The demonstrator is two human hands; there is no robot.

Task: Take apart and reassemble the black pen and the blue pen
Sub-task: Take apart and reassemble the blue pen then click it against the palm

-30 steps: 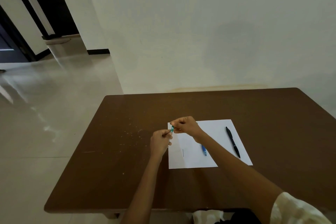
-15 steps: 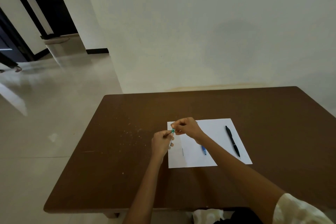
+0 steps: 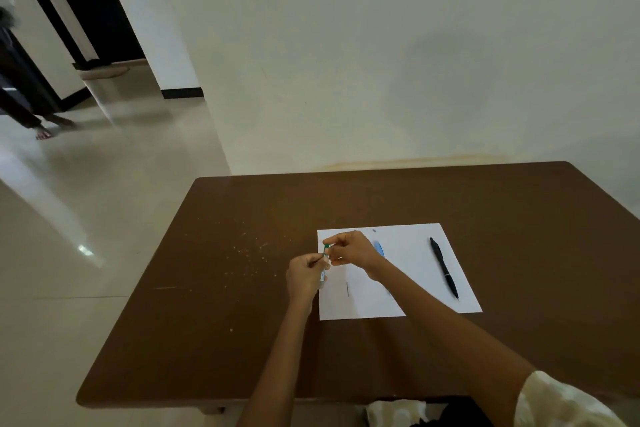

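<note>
Since the earlier frames, a blue pen part (image 3: pixel 379 248) has come into view on the white paper (image 3: pixel 408 267) just behind the right wrist, and a person in dark clothing (image 3: pixel 17 80) has stepped further into the doorway at far left. Both hands have stayed together at the paper's left edge.

Nearest the camera, two bare forearms reach out from the bottom of the picture over a brown table (image 3: pixel 242 322); a pale sleeve (image 3: pixel 561 402) covers the right upper arm. The left hand (image 3: pixel 306 274) has its fingers curled around the lower end of a small teal piece of the blue pen (image 3: pixel 325 262), which stands roughly upright. The right hand (image 3: pixel 351 250) pinches the top of the same piece between thumb and fingertips. The hands touch each other, raised just above the table.

On the paper in front of the hands lies a thin dark refill-like stick (image 3: pixel 347 288), too small to identify for certain. Another small bluish part by the right forearm is mostly hidden.

Well to the right on the same paper lies the black pen (image 3: pixel 444 267), whole, its tip pointing toward the camera.

Pale specks (image 3: pixel 242 253) dot the table to the left of the hands. Beyond the table rises a plain cream wall (image 3: pixel 381 62). At left, a glossy tiled floor (image 3: pixel 86 218) leads to the dark doorway.
</note>
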